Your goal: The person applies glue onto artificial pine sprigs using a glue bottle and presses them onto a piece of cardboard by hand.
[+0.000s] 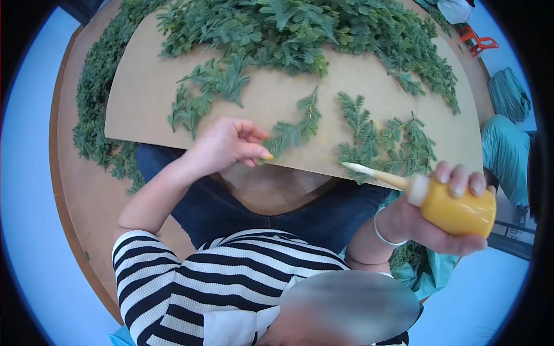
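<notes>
My left hand (234,145) is closed, its thumb and fingertips pinching the near end of a green evergreen sprig (293,132). The sprig reaches up and right over the table, with yellowish marks near its far end. A yellow spot shows at my left thumb tip. Wrapped in my right hand (430,225) is a squeeze bottle (461,209) of yellow contents, tilted with its long pale nozzle pointing left. The nozzle tip is over or beside a branched evergreen sprig (360,130) at the table's near edge; I cannot tell if they touch.
A large heap of evergreen branches (277,29) covers the back of the brown table (144,86). Smaller sprigs (210,86) lie left of centre. More greenery (95,109) hangs around the left side. Green bags (508,101) and a red stool (478,41) stand at right.
</notes>
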The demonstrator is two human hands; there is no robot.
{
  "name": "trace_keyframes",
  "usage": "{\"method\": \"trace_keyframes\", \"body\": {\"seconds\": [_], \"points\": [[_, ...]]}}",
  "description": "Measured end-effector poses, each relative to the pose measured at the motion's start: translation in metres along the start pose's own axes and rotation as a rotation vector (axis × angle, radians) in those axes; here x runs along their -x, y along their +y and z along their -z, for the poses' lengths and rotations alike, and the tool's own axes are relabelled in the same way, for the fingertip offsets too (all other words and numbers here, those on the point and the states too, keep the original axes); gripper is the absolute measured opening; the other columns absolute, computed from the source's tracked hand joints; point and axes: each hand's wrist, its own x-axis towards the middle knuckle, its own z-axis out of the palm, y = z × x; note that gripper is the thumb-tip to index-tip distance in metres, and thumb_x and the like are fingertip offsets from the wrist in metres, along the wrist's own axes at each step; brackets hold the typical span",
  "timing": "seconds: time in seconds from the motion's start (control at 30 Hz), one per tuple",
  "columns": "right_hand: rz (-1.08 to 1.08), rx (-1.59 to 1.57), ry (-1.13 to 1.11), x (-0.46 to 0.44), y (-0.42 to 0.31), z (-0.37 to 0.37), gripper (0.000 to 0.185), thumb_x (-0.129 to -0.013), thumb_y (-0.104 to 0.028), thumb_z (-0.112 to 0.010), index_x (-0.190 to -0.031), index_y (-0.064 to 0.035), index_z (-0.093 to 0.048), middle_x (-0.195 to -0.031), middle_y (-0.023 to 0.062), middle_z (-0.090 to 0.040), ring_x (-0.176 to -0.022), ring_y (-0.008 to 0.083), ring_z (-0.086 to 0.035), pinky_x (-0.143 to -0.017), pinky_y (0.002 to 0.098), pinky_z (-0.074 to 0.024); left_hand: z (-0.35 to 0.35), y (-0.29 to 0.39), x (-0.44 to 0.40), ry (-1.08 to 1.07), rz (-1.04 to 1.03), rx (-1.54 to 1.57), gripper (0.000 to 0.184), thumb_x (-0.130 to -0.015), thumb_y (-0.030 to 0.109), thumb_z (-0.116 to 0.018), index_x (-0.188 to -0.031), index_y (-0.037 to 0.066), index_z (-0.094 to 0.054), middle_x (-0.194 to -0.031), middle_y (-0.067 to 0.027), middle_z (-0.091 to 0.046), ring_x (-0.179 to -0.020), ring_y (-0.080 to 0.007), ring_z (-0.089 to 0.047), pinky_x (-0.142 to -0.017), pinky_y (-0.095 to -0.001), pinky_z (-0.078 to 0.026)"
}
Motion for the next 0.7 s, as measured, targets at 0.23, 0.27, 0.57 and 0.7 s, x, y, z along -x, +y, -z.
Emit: {"method": "trace_keyframes", "body": {"seconds": [0.23, 0.27, 0.57, 0.7], "points": [[-0.133, 0.019, -0.003, 0.032, 0.065, -0.024, 0.059, -0.08, -0.047, -0.057, -0.124, -0.0185, -0.031, -0.1, 0.0136, -0.047, -0.077, 0.0268, -0.053, -0.065, 0.0429, -0.0449, 0.001, -0.023, 0.004, -0.052, 0.028, 0.023, 0.036, -0.071, 0.006, -0.072, -0.1, -0.009, -0.056, -0.081, -0.0095, -0.064, -0.068, -0.0109, -0.061, -0.061, -0.0215, -0.05], [-0.147, 0.077, 0.009, 0.033, 0.069, -0.029, 0.061, -0.08, -0.045, -0.059, -0.125, -0.0184, -0.028, -0.098, 0.0145, -0.048, -0.075, 0.027, -0.053, -0.064, 0.0426, -0.0462, 0.001, -0.022, 0.004, -0.051, 0.04, 0.0, 0.035, -0.071, 0.006, -0.073, -0.099, -0.008, -0.057, -0.08, -0.0089, -0.064, -0.069, -0.0104, -0.061, -0.062, -0.021, -0.049], [-0.207, 0.272, 0.028, 0.029, 0.085, -0.03, 0.06, -0.079, -0.042, -0.061, -0.123, -0.0188, -0.028, -0.092, 0.0157, -0.05, -0.07, 0.0277, -0.055, -0.061, 0.0418, -0.0486, 0.004, -0.028, -0.001, -0.044, -0.066, -0.195, 0.028, -0.07, 0.009, -0.071, -0.093, -0.005, -0.063, -0.078, -0.0075, -0.065, -0.069, -0.0098, -0.061, -0.066, -0.022, -0.048], [-0.17, 0.276, 0.02, 0.023, 0.084, -0.02, 0.054, -0.082, -0.04, -0.058, -0.122, -0.0186, -0.029, -0.094, 0.016, -0.051, -0.071, 0.0274, -0.055, -0.063, 0.0418, -0.0484, 0.005, -0.024, -0.001, -0.079, -0.029, -0.16, 0.029, -0.071, 0.009, -0.069, -0.094, -0.007, -0.061, -0.078, -0.0102, -0.065, -0.066, -0.0118, -0.063, -0.063, -0.0231, -0.05]]}}
